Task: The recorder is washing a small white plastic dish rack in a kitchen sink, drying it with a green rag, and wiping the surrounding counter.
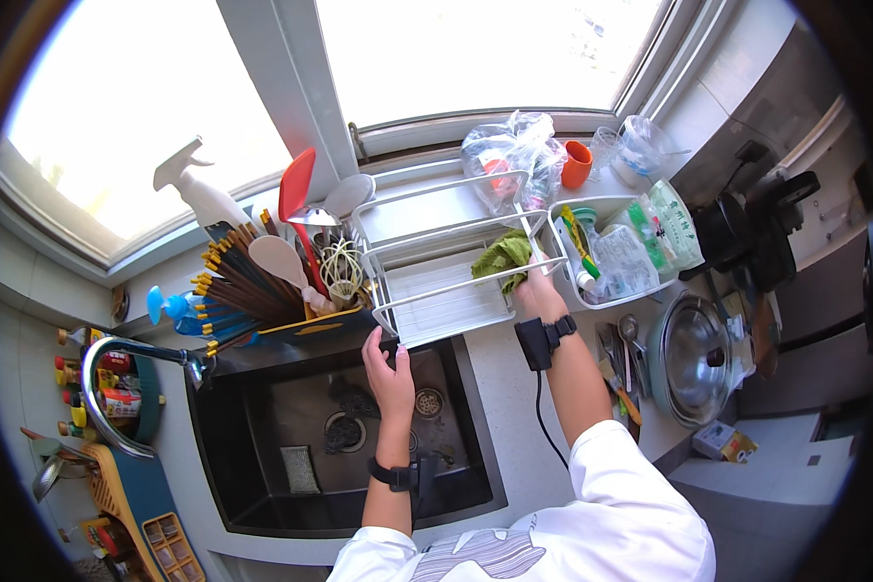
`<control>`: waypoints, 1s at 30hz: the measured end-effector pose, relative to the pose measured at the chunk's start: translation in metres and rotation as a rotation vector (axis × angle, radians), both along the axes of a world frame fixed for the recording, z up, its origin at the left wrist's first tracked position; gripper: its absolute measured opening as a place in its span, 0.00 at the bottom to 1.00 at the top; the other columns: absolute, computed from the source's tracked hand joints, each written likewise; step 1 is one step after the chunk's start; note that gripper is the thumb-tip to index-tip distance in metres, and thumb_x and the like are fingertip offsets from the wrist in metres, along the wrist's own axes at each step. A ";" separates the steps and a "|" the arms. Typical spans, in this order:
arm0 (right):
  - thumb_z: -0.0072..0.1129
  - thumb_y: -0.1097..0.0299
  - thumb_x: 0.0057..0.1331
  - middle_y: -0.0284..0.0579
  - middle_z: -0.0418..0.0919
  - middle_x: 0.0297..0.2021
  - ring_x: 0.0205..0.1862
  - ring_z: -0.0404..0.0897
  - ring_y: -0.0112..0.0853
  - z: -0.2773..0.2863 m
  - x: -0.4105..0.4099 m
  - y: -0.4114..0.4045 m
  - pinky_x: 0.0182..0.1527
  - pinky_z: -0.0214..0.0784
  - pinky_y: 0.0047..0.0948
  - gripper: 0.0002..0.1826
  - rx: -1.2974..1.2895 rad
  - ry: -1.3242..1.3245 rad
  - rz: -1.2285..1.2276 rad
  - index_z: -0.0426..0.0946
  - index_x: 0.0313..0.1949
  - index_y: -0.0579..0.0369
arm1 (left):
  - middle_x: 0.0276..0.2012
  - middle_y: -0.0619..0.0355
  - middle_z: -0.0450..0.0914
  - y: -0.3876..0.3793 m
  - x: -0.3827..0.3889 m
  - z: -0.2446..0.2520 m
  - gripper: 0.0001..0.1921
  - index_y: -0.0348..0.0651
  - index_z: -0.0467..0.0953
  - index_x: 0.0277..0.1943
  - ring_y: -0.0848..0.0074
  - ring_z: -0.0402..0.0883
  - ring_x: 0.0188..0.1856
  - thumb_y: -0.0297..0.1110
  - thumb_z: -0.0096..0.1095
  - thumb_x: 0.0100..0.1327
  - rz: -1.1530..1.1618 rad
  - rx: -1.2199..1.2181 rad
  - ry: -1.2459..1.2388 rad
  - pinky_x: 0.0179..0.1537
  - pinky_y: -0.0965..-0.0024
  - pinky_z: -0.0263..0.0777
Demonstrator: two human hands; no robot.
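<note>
A white wire dish rack (447, 298) with a tray base stands on the counter behind the sink. My right hand (537, 289) is at the rack's right end, holding a crumpled green cloth (503, 256) against its frame. The right fingers are partly hidden by the cloth and the rails. My left hand (391, 378) is raised over the sink at the rack's front left corner, fingers apart and nothing in it. Whether its fingertips touch the rack cannot be made out.
Below lies a dark sink (254, 436) with a chrome faucet (91, 385). Left of the rack, a utensil holder (313, 325) is packed with chopsticks and ladles. A white bin (618, 291) of packets, loose cutlery (629, 349) and a glass-lidded pot (691, 360) are on the right.
</note>
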State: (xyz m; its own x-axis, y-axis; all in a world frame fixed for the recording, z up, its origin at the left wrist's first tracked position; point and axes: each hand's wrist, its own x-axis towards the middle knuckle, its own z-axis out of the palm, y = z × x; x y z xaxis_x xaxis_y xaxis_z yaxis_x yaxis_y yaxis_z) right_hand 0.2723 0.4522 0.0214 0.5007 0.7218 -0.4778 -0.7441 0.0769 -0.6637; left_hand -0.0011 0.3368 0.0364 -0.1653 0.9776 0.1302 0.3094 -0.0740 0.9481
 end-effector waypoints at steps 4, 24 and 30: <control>0.42 0.57 0.69 0.38 0.77 0.27 0.22 0.75 0.29 0.025 0.003 -0.065 0.19 0.61 0.25 0.13 -0.092 0.008 0.101 0.73 0.39 0.51 | 0.57 0.49 0.66 -0.019 -0.004 0.003 0.22 0.35 0.64 0.58 0.62 0.68 0.57 0.26 0.54 0.60 0.056 -0.042 -0.068 0.54 0.65 0.66; 0.62 0.61 0.53 0.49 0.70 0.49 0.52 0.68 0.45 0.082 -0.021 -0.315 0.52 0.60 0.45 0.12 -0.562 -1.929 0.332 0.76 0.29 0.57 | 0.42 0.56 0.78 -0.125 0.004 0.009 0.08 0.44 0.69 0.45 0.71 0.79 0.44 0.36 0.51 0.67 -0.137 -0.549 -0.910 0.44 0.68 0.74; 0.60 0.70 0.52 0.48 0.71 0.48 0.52 0.70 0.46 0.082 -0.014 -0.251 0.51 0.65 0.40 0.15 -0.087 -1.648 0.385 0.75 0.41 0.54 | 0.50 0.53 0.72 -0.085 -0.004 0.012 0.19 0.46 0.61 0.56 0.68 0.76 0.49 0.36 0.53 0.65 -0.064 -0.509 -0.864 0.46 0.66 0.71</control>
